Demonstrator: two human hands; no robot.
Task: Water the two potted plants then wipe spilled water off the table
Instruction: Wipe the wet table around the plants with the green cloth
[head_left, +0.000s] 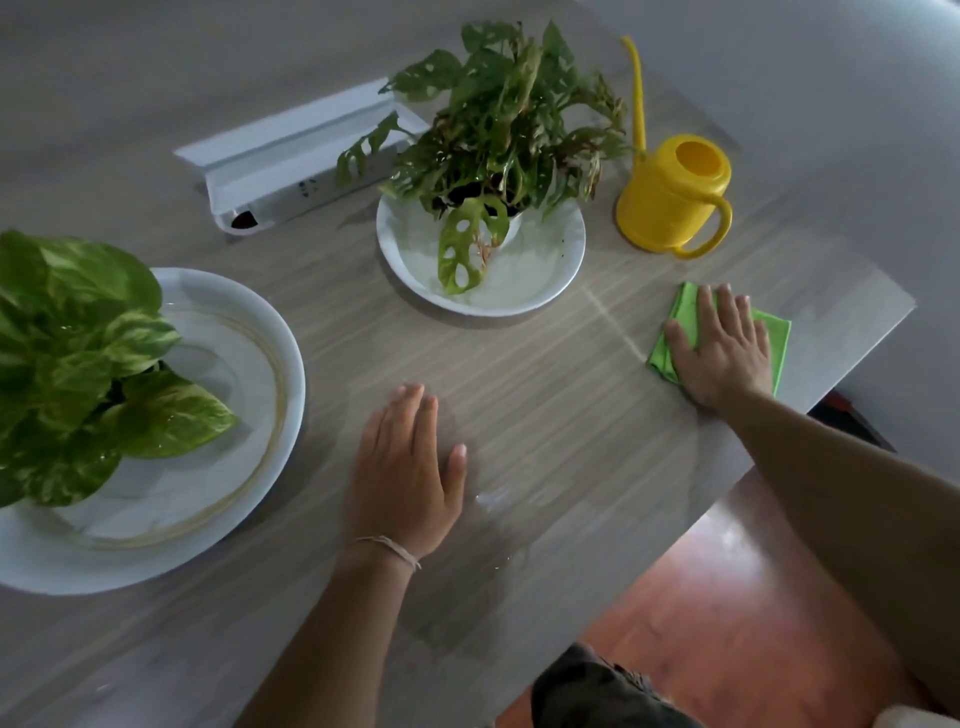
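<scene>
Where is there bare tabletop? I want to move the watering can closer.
Bare strip between the left hand and the right hand on the green cloth, though wet there. Also bare: between the two plates. Crowded: by the watering can.

Cut off at the left edge: broad-leaved plant (78, 364) and its plate (249, 374). Hidden under leaves: both pots. Blurred: left hand (405, 473).

The worktop (545, 415) is grey-brown wood with thin stripes. On it sit a big white plate (249, 467) at the left, a smaller white dish (519, 280) in the middle, a yellow can (675, 197) to its right, a green cloth (779, 338) near the right edge, and a white box (291, 150) at the back. Small wet spots (493, 501) shine near the front.
</scene>
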